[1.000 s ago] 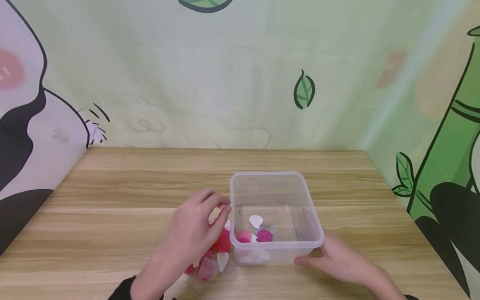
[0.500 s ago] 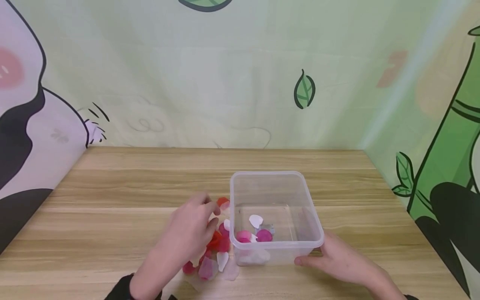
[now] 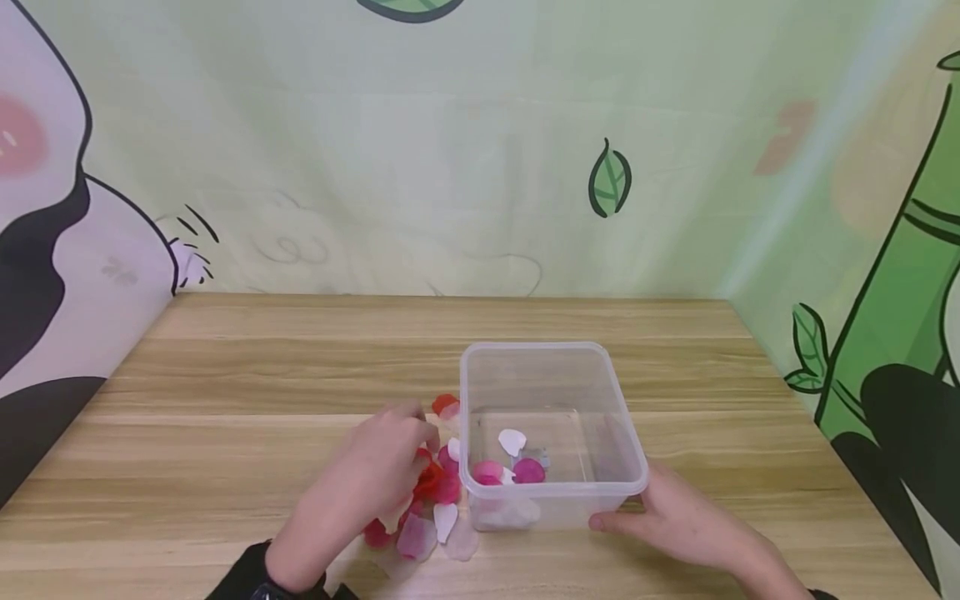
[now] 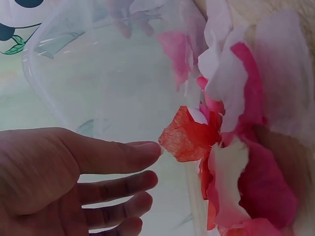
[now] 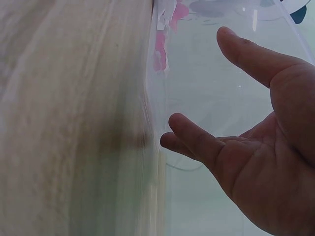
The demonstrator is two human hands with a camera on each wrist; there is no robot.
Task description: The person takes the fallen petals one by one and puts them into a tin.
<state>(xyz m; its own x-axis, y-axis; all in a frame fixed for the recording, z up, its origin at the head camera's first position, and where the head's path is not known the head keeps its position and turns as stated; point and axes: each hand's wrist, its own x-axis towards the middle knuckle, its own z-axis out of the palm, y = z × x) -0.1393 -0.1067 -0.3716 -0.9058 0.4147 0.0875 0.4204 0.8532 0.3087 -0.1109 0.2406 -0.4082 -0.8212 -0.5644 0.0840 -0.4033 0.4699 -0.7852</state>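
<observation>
A clear plastic box (image 3: 553,490) stands on the table with a few pink, magenta and white petals (image 3: 529,472) on its floor. Left of it lies a loose pile of red, pink and white artificial flower petals (image 3: 446,522). Over that pile is my left hand (image 3: 375,460); in the left wrist view its thumb tip is right at the edge of a red petal (image 4: 187,135), with the other fingers extended below. My right hand (image 3: 686,518) rests against the box's near right corner, thumb at the front wall, fingers along the side. The right wrist view shows those fingers fairly straight and spread.
The wood-grain table (image 3: 300,358) reaches back to a green cloth backdrop (image 3: 480,167) printed with cartoon leaves and a panda. A red petal and a pale pink one (image 3: 446,406) lie beside the box's left wall, apart from the main pile.
My left hand has drawn back from the box's left rim and lowered toward the near part of the pile, uncovering petals behind it. My right hand and the box have stayed in place.
</observation>
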